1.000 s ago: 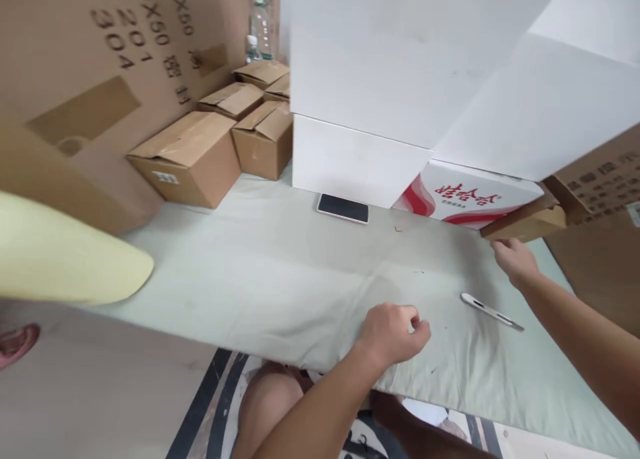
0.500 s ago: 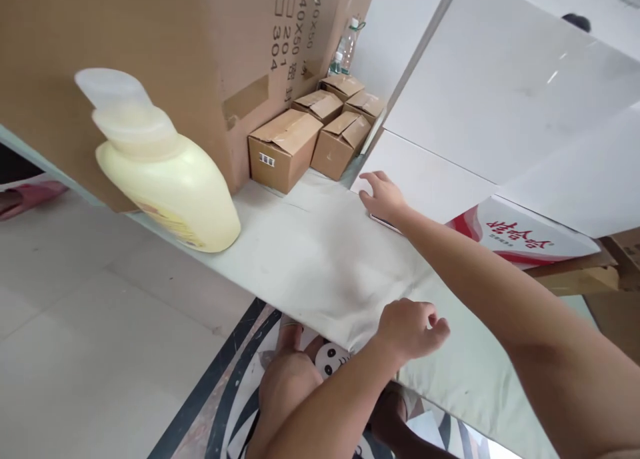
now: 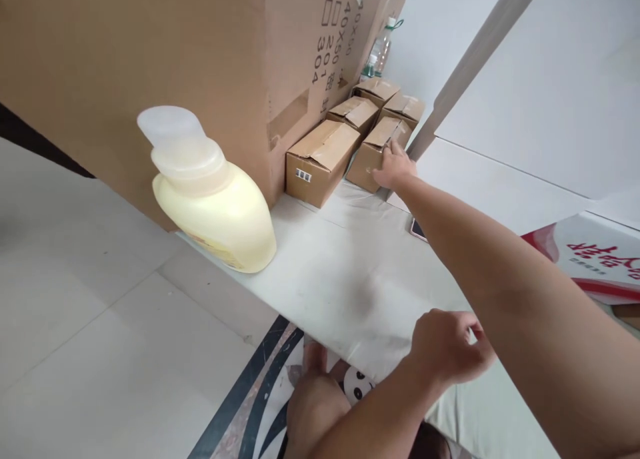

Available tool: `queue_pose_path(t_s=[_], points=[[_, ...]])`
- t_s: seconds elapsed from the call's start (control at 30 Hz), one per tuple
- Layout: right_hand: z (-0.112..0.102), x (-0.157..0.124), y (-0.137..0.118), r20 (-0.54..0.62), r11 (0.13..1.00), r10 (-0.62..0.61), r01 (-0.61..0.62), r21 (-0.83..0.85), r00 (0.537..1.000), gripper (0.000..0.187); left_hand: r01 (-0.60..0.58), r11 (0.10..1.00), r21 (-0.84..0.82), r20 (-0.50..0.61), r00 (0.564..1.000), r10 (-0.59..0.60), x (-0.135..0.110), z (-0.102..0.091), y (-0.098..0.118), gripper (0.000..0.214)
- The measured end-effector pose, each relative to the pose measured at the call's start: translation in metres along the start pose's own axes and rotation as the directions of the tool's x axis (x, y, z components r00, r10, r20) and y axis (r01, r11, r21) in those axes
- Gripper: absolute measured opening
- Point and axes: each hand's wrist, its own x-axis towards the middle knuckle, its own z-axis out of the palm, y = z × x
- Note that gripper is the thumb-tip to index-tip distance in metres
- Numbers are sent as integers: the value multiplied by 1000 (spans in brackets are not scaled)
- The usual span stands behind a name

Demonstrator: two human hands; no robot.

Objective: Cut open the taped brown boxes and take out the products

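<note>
Stretched forward, my right hand [image 3: 395,167] has its fingers at the near right edge of a small cardboard box [image 3: 367,166]. Its fingers are partly spread, and whether they press on the cardboard I cannot tell. This box stands in a cluster with several others like it, among them one with a barcode label [image 3: 323,159] to its left. My left hand [image 3: 453,346] hovers over the near edge of the cloth-covered surface [image 3: 325,266], fingers curled in and thumb bent, with nothing seen in it.
A pale yellow bottle [image 3: 220,206] stands at the left edge by a large carton [image 3: 210,59]. A phone [image 3: 418,229] lies under my right forearm. White panels [image 3: 515,172] and a red-and-white box [image 3: 590,252] line the right. Clear plastic bottles [image 3: 383,49] stand behind.
My right hand has moved away from the phone's area and forward to the small cardboard box. My left hand stays low and curled. The view has shifted, so things appear farther right.
</note>
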Motion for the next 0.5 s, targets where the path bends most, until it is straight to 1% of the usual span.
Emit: queue_pose_path(t_s=[0.07,0.13,0.17,0.2,0.23,0.27,0.3,0.33,0.4,0.43,0.47,0.5], points=[[-4,-21,-4,-10,998,-60,60,-4,998,82,-23,998,-54,-43,999,20,1,0,2,21],[-8,-56,-6,-34,988,-153,153,-1,988,82,-49,997,-58,-139,990,40,0,1,4,25],[-10,-77,-4,-51,980,-200,201,5,978,81,-63,998,-31,-219,974,55,0,2,4,24],[-12,-100,1,-72,970,-243,244,14,967,78,-82,997,11,-317,945,82,-1,2,3,23],[-14,-125,9,-96,960,-277,280,22,956,74,-112,992,64,-424,896,129,-3,3,2,22],[-16,-151,20,-124,952,-298,304,28,946,68,-155,980,122,-526,827,196,-5,3,-1,19],[-19,-177,34,-154,950,-300,309,36,941,62,-209,962,177,-615,739,274,-6,3,-4,16],[-21,-204,50,-184,955,-279,292,51,943,56,-269,935,231,-683,639,353,-8,2,-8,13],[-25,-257,89,-246,971,-175,208,117,953,52,-371,869,326,-768,432,473,-8,0,-17,12],[-25,-284,108,-283,972,-105,158,173,953,55,-404,841,360,-794,340,504,-7,-1,-21,14],[-26,-311,127,-322,962,-16,102,252,947,59,-427,821,380,-812,271,517,-4,-3,-25,16],[-26,-337,145,-362,935,87,49,352,928,63,-444,810,383,-824,232,517,-1,-4,-27,18]])
